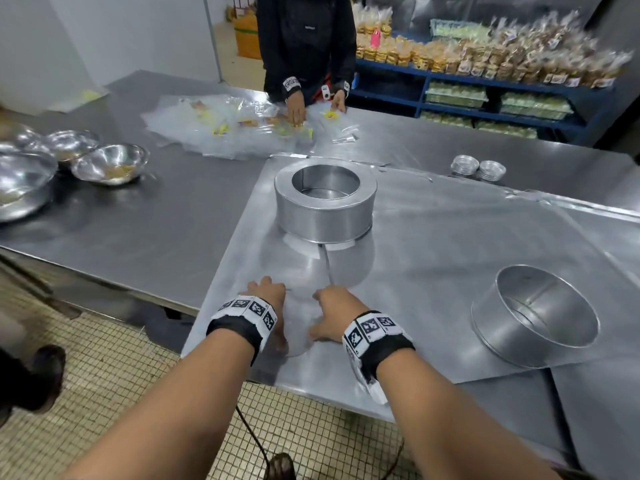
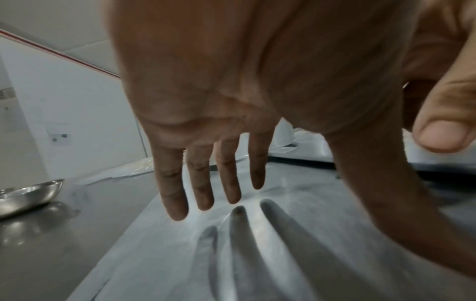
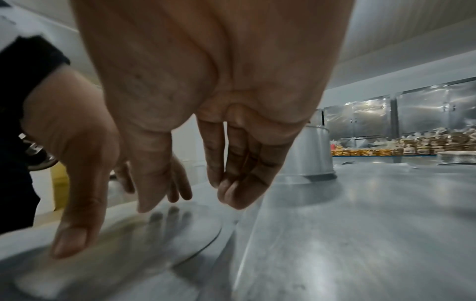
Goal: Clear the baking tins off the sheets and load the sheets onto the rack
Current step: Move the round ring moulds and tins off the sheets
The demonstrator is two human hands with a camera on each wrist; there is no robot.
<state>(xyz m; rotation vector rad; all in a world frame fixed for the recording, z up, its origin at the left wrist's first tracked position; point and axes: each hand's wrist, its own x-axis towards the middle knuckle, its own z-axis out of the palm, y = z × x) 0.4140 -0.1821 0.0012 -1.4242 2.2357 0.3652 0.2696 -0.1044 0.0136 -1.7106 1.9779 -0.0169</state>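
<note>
A large flat metal sheet point(image 1: 433, 271) lies on the steel table point(image 1: 156, 230). A tall round baking tin point(image 1: 325, 202) stands upright at the sheet's far middle. A second round tin point(image 1: 535, 317) sits tilted at the sheet's right front. Near the front edge lies a thin flat metal disc point(image 1: 299, 332) point(image 3: 180, 230). My left hand point(image 1: 268, 299) point(image 2: 219, 183) and right hand point(image 1: 329, 313) point(image 3: 206, 193) are both over this disc, fingers straight or relaxed. In the right wrist view the left thumb presses on the disc. Neither hand grips anything.
Several steel bowls point(image 1: 110, 164) stand at the table's left. Two stacks of small tins point(image 1: 478, 169) sit beyond the sheet. A person point(image 1: 308, 46) handles plastic bags point(image 1: 235, 126) at the far side. Blue shelves of bagged bread point(image 1: 485, 64) stand behind.
</note>
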